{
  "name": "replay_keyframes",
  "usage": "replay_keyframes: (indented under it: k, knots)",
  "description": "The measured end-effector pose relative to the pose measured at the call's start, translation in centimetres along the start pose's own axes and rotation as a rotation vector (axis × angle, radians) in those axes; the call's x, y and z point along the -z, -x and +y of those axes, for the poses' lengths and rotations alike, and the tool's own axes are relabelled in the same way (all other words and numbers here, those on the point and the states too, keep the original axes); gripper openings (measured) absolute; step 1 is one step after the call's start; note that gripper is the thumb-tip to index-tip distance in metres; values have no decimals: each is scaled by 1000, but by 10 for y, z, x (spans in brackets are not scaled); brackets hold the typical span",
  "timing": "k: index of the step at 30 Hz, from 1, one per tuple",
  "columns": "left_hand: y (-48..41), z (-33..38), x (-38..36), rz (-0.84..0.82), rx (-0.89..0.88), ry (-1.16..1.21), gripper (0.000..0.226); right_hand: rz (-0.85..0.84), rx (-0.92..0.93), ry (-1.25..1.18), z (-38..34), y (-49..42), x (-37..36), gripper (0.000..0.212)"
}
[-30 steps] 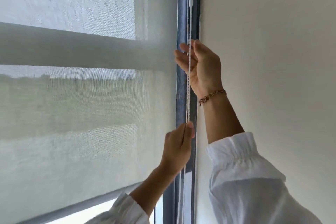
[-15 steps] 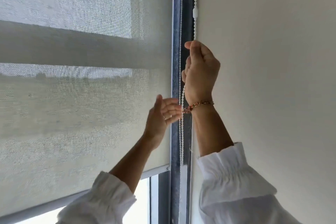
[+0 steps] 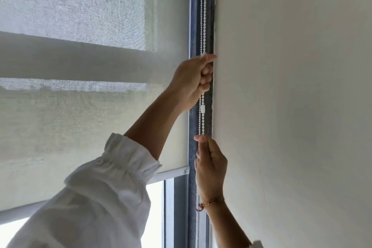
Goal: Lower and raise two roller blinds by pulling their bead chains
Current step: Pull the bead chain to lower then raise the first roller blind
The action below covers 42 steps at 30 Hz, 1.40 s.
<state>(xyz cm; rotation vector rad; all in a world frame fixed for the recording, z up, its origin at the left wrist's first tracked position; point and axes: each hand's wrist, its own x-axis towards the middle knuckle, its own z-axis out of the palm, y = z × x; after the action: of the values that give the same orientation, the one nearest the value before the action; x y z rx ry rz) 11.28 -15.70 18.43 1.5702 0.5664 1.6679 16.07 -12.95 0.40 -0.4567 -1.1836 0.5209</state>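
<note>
Two hands were seen gripping a white bead chain [image 3: 203, 26] that hung in the narrow gap between a window frame [image 3: 193, 16] and a plain wall [image 3: 291, 86]. The left hand [image 3: 194, 80] was raised higher, its fingers curled closed around the chain, with the thumb laid across the top. A small white connector [image 3: 202, 109] was seen on the chain just below that fist. The right hand [image 3: 210, 167], marked by a beaded bracelet [image 3: 209, 203] at the wrist, was placed lower, with the chain pinched between thumb and fingertips. Both arms were clothed in white sleeves [image 3: 112, 187] gathered at the cuff.

To the left, a translucent roller blind [image 3: 90, 117] was drawn most of the way down the window, its bottom bar [image 3: 173, 174] stopped above a strip of bright uncovered glass [image 3: 154, 207]. Whether it was being lowered or raised could not be told. A second blind could not be made out with certainty. The task was judged to be partway through, with work on this blind unfinished and the other blind possibly left to be handled.
</note>
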Motion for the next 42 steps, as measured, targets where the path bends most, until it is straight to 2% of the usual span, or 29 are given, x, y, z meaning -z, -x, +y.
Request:
replay_keyframes:
  k: [2,6,9,13,18,22,24,26,30,33,36,39,42]
  knots:
    - [1,-9,-3,59,-104,-9,27,-94,-98,-106,-1,-2,-1,26]
    - [8,-9,-8,1,-246,4,32,-221,-319,-325,-11,-26,-4,30]
    - [13,-5,0,-57,-237,114,32,-208,-354,-304,-19,-57,-1,45]
    - [25,-9,18,-90,-251,151,32,-233,-335,-471,-54,-109,-2,55]
    - [54,-49,28,-89,-199,68,33,-419,-289,-524,-105,-140,-21,49]
    - [74,-83,34,-84,-159,-61,27,-475,-285,-546,-133,-142,-39,25]
    - [81,-93,38,-69,-152,-129,28,-436,-282,-461,-138,-138,-45,19]
    - [84,-99,40,-44,-159,-197,28,-321,-261,-386,-135,-132,-50,20]
    - [84,-106,45,-14,-192,-287,29,-128,-108,-390,-131,-115,-55,22]
    - [81,-101,54,-7,-198,-270,28,-117,-29,-455,-133,-107,-51,21]
    - [66,-77,61,58,-199,-152,30,-109,38,-469,-126,-98,-43,21]
    - [42,-38,58,107,-249,-78,33,-104,74,-348,-106,-79,-35,23]
    - [26,-4,43,42,-293,-109,32,-88,61,-235,-77,-50,-28,22]
